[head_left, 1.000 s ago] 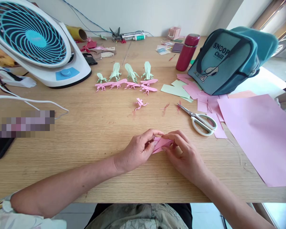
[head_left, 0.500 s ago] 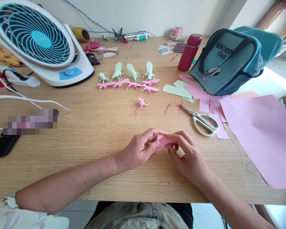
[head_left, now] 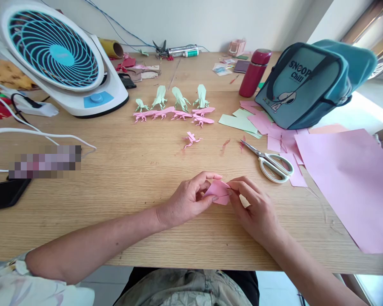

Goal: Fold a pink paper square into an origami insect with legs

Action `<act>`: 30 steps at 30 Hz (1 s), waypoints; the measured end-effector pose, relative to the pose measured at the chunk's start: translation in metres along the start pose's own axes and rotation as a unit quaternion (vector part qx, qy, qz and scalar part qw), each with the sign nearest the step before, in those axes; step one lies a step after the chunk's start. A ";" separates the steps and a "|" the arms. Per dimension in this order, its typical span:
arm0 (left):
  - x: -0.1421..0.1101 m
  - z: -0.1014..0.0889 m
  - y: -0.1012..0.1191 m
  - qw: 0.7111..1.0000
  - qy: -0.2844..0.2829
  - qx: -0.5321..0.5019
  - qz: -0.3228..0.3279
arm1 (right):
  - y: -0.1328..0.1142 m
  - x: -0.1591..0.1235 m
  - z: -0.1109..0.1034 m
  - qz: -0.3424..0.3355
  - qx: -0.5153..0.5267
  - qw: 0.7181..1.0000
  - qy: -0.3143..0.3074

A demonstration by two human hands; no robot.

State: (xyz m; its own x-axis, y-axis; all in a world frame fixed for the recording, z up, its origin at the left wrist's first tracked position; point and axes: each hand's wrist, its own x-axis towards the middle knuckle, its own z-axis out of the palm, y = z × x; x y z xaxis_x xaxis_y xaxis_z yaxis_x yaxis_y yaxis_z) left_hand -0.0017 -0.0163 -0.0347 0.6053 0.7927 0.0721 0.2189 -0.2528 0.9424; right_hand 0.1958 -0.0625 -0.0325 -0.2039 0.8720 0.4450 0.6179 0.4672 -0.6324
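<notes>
A small piece of pink paper, partly folded, is held between both hands above the near part of the table. My left hand grips its left side, thumb on the lower edge and fingers behind. My right hand pinches its right edge between thumb and index finger. Beyond the hands lies a small pink folded-paper figure. Behind that, several pink folded insects stand in a row, with several pale green folded figures at their back.
Scissors lie right of the hands, beside pink and green paper pieces and a large pink sheet. A red flask and teal bag stand behind. On the left are a fan and a dark phone-like object.
The pink paper has turned so that more of its flat face shows. My right hand has shifted slightly to its right edge. The view has moved a little.
</notes>
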 end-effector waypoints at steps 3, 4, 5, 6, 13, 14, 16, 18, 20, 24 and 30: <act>-0.001 -0.001 0.002 1.000 0.011 0.025 -0.009 | -0.001 0.002 0.001 0.006 0.002 1.000 0.017; -0.001 -0.001 0.004 0.999 0.013 0.032 -0.011 | -0.001 0.003 0.002 0.010 0.003 1.000 0.022; -0.002 -0.001 0.005 0.999 0.016 0.040 -0.014 | -0.001 0.003 0.003 0.016 0.006 1.000 0.025; -0.002 -0.001 0.006 0.998 0.021 0.048 -0.017 | -0.001 0.003 0.003 0.024 0.010 0.999 0.025; -0.002 0.000 0.008 0.995 0.055 0.082 0.009 | 0.001 0.001 0.005 0.089 0.021 0.996 0.017; -0.002 0.000 0.007 0.994 0.064 0.089 0.023 | 0.001 0.001 0.006 0.099 0.017 0.995 0.013; -0.001 0.000 0.005 0.990 0.079 0.105 0.049 | -0.001 0.001 0.007 0.117 0.011 0.993 0.003; 0.000 0.000 0.002 0.986 0.086 0.119 0.073 | -0.002 0.001 0.008 0.133 0.011 0.991 -0.011; 0.001 -0.001 -0.001 0.983 0.089 0.130 0.095 | -0.003 0.001 0.010 0.144 0.028 0.989 -0.029; 0.001 -0.003 -0.001 0.978 0.080 0.149 0.120 | 0.000 0.002 0.012 0.153 0.086 0.981 -0.078; -0.002 -0.003 0.001 0.972 0.070 0.181 0.130 | 0.001 0.008 0.013 0.206 0.081 0.970 -0.096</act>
State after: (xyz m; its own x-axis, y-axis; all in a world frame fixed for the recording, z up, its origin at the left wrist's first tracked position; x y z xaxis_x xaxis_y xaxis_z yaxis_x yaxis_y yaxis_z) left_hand -0.0053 -0.0159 -0.0329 0.5713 0.7374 0.3604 0.3427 -0.6133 0.7116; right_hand 0.1849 -0.0537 -0.0377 -0.1123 0.9935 0.0168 0.5527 0.0766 -0.8299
